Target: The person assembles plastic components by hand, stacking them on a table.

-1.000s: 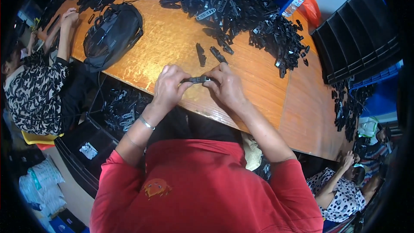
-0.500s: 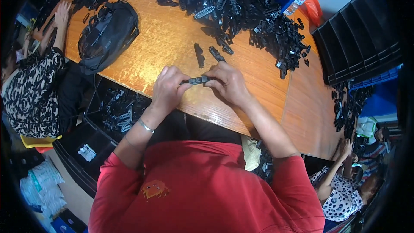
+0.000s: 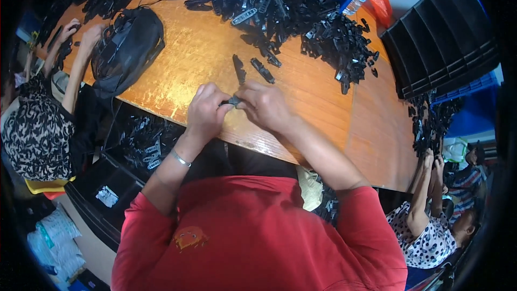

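Here, a black part [image 3: 233,100] is pinched by left hand [image 3: 205,110] and right hand [image 3: 264,108], fingers closed.
It is held over a wooden table [image 3: 320,94] near heaped parts [image 3: 335,43]; writing on the bottle [image 3: 360,0] is too blurred to read.

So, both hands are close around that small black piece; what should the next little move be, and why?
Probably ease the right hand slightly away from the left hand, keeping the left grip on the small black piece: the two hands nearly meet around it and hide much of it, so a check looks hard.
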Available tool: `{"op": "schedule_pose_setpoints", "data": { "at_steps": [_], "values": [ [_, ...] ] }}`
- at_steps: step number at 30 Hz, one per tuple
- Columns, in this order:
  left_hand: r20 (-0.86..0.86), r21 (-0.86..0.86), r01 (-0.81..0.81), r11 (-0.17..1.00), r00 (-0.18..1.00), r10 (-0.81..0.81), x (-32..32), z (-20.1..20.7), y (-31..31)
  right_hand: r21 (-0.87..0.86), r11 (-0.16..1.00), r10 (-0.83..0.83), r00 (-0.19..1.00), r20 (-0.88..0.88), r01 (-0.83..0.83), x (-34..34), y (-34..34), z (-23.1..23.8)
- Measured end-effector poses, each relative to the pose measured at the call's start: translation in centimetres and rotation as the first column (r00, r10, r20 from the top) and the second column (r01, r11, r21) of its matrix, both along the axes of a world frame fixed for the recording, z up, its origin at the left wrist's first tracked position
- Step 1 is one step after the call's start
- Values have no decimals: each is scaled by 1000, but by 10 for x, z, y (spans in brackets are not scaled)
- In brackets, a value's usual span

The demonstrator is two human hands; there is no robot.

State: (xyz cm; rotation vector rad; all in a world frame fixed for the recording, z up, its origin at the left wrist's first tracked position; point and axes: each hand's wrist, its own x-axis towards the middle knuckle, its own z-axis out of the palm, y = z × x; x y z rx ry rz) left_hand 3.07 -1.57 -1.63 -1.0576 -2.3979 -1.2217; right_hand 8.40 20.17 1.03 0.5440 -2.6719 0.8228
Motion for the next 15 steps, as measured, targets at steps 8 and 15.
{"op": "schedule_pose_setpoints", "data": {
  "at_steps": [8,15],
  "values": [
    [279,-269,120,956,959,-42,-10,36,-56,20,997,75,992,101,-78,12,13,1],
    [291,-335,-71,940,941,175,-47,59,-153,45,883,-463,882,-88,468,-13,138,7]
  ]
}}
